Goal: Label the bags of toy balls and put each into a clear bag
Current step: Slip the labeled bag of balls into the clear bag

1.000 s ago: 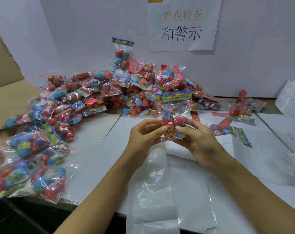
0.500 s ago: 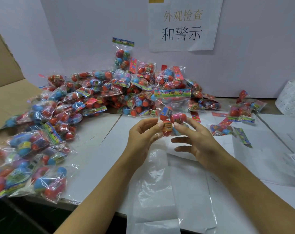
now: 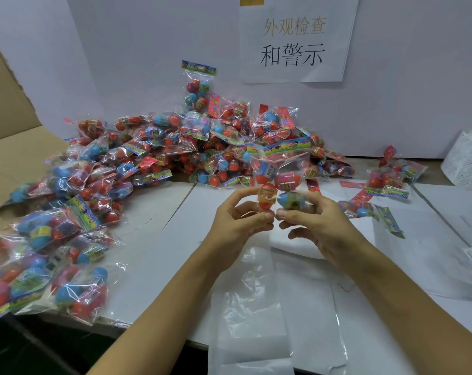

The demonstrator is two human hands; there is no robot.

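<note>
1. two hands hold one bag of toy balls [image 3: 279,173] above the counter [image 3: 159,239] middle.
2. left hand [image 3: 240,223] pinches its bottom; right hand [image 3: 320,226] pinches too.
3. clear bag [image 3: 256,307] lies flat at the near edge.

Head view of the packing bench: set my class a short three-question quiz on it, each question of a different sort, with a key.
1. True or false: both hands hold the same bag of balls.
2. Where does the big pile of bags lie? A) to the person's left and ahead B) on the clear bags C) inside a closed box
3. Fill in: flat on the table under the forearms lie empty ____ bags.

Key: 1 true: the left hand and the right hand pinch its lower end. 2 A. 3 clear.
</note>
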